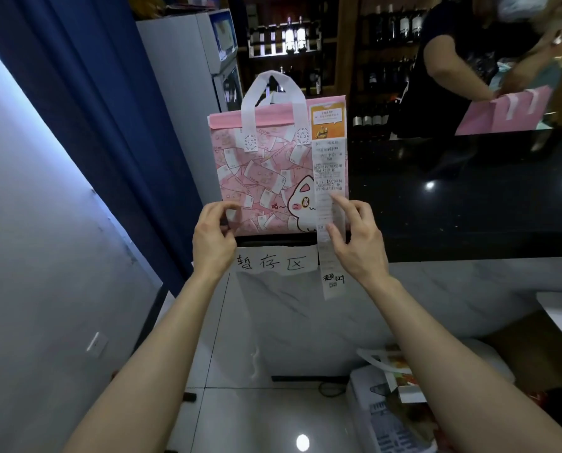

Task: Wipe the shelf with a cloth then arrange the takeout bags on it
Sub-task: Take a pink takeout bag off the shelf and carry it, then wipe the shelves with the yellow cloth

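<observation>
A pink takeout bag (263, 171) with a cartoon cat and white handles stands upright on the dark counter shelf (452, 204), near its left end. A long white receipt (328, 191) hangs down the bag's right side and past the shelf edge. My left hand (212, 237) pinches the bag's lower left corner. My right hand (358, 240) holds the bag's lower right corner, with its fingers resting on the receipt. No cloth is in view.
A paper label (273, 261) with handwriting is taped below the shelf edge. A person (462, 60) behind the counter holds another pink bag (508, 109). More bags (394, 387) lie low on the right. A blue curtain (86, 103) and a white fridge (188, 76) stand to the left.
</observation>
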